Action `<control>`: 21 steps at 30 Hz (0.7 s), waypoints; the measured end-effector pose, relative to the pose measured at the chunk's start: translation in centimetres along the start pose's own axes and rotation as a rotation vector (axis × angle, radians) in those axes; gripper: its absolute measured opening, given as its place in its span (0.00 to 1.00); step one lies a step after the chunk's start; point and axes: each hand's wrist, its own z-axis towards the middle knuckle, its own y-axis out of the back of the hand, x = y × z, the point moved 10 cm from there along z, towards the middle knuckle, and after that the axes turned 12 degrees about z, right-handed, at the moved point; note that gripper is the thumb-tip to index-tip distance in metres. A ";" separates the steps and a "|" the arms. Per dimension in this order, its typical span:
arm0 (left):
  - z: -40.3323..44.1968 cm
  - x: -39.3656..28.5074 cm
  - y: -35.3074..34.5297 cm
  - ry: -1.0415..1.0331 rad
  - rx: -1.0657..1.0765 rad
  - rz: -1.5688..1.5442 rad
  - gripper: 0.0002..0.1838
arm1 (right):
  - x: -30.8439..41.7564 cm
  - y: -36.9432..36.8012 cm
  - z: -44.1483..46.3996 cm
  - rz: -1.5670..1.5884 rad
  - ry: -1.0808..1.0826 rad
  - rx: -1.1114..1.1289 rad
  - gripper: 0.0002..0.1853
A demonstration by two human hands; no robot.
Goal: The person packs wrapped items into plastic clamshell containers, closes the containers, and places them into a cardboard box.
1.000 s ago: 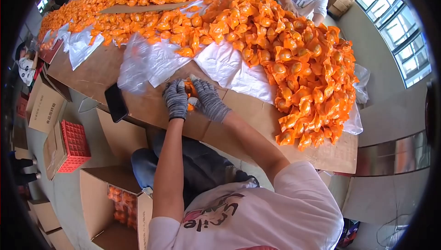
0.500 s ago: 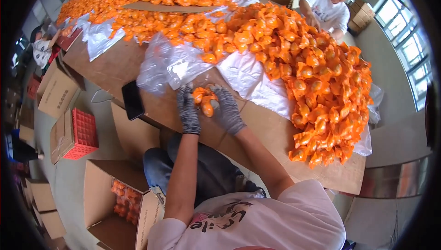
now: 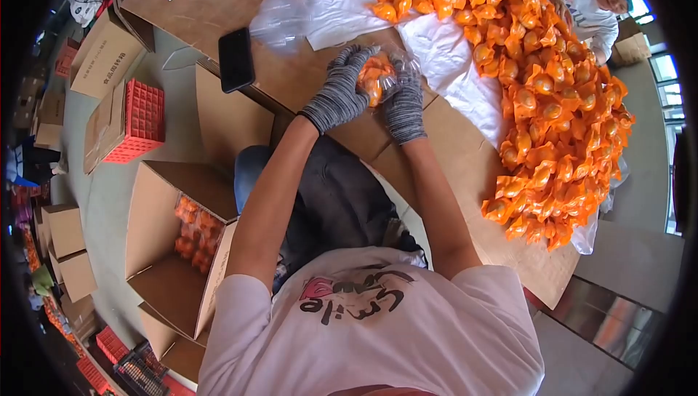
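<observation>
Head view; clock positions are read from the held bag, with twelve at the top of the picture.
- Held item: a clear bag [image 3: 385,67] containing orange-wrapped pieces [image 3: 375,77], located between the two hands above the brown board surface [image 3: 371,133]. Film is glossy, loose and wrinkled towards one o'clock; contents are bright orange with pale highlights and bunched together. Count cannot be told.
- Left hand [image 3: 342,85]: grey striped glove, fingers bent and grasping the bag at its nine o'clock side.
- Right hand [image 3: 405,105]: matching glove, grasping the bag at its three to four o'clock side. Fingers are partly covered by film; exact fingertip placement cannot be told.
- Loose stock: a large pile [image 3: 545,105] of orange-wrapped, rounded pieces with twisted, crinkled wrapper ends, from one to four o'clock.
- Empty-looking plastic film [image 3: 289,14], crumpled, at ten o'clock.
- White sheeting [image 3: 459,69] at three o'clock, beside the pile.
- Black phone [image 3: 236,60] at nine o'clock, at the board edge.
- Open carton [image 3: 153,225] at about eight o'clock, holding orange packs [image 3: 196,234].
- Co-worker [image 3: 582,7] at two o'clock, behind the pile.
</observation>
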 end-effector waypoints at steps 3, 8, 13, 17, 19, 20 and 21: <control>-1.1 -1.0 0.0 0.053 -0.006 0.031 0.45 | -0.6 -0.2 -0.1 -0.084 -0.006 0.018 0.26; -0.8 0.2 -1.6 0.093 -0.034 0.008 0.46 | -0.8 0.4 -0.1 0.208 0.098 0.081 0.27; -1.2 -0.9 -0.7 -0.066 -0.123 0.063 0.43 | -4.5 2.8 -2.0 0.628 -0.286 0.261 0.19; -2.3 -2.2 -0.7 -0.093 -0.201 0.076 0.44 | -6.4 3.2 -3.1 0.656 -0.477 0.127 0.16; -2.4 -2.2 -1.0 -0.056 -0.196 0.021 0.45 | -6.4 3.1 -3.2 0.649 -0.490 0.088 0.15; -2.4 -1.9 -1.1 -0.014 -0.195 -0.036 0.46 | -6.2 3.3 -3.1 0.652 -0.494 0.085 0.15; -2.4 -1.8 -1.1 -0.014 -0.192 -0.035 0.46 | -6.0 3.1 -3.1 0.696 -0.530 0.108 0.15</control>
